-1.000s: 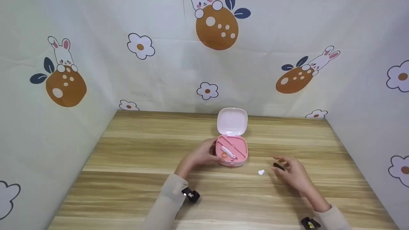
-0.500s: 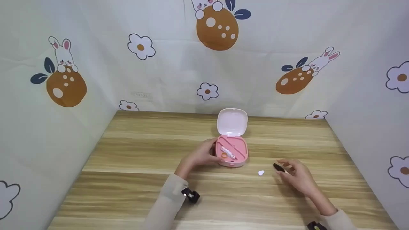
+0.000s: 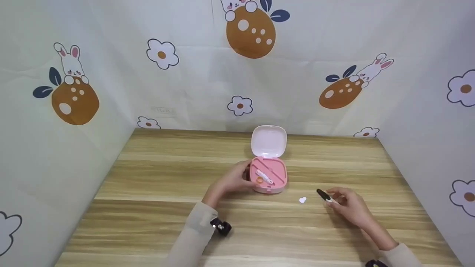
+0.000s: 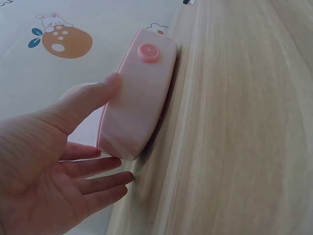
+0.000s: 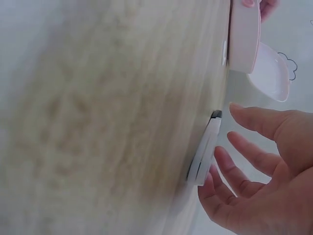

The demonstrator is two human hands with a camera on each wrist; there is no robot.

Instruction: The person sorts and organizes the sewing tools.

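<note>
A pink case point(image 3: 274, 168) stands on the table with its lid point(image 3: 269, 141) raised. My left hand point(image 3: 233, 180) holds its left side; the thumb rests on the front rim and the fingers reach round the corner. Inside lie a white slim stick-like item point(image 3: 264, 177) and a small orange ring point(image 3: 259, 180). To the right, a slim tool with a black end and a white body point(image 3: 323, 195) lies on the table; its exact kind is unclear. My right hand point(image 3: 350, 207) hovers at its white end, fingers loosely bent and spread, apparently not gripping it. In the right wrist view some fingertips sit close beside the tool point(image 5: 205, 152).
A small white rounded piece point(image 3: 302, 200) lies on the wooden table point(image 3: 167, 167) between the case and the tool. Patterned cloth walls point(image 3: 200, 81) enclose the back and both sides. A wrist camera point(image 3: 221, 226) sits at the left sleeve.
My right hand has drawn back to the right and toward me, uncovering the tool's white body. The tool's black end stays about where it was. The left hand and case have not moved.
</note>
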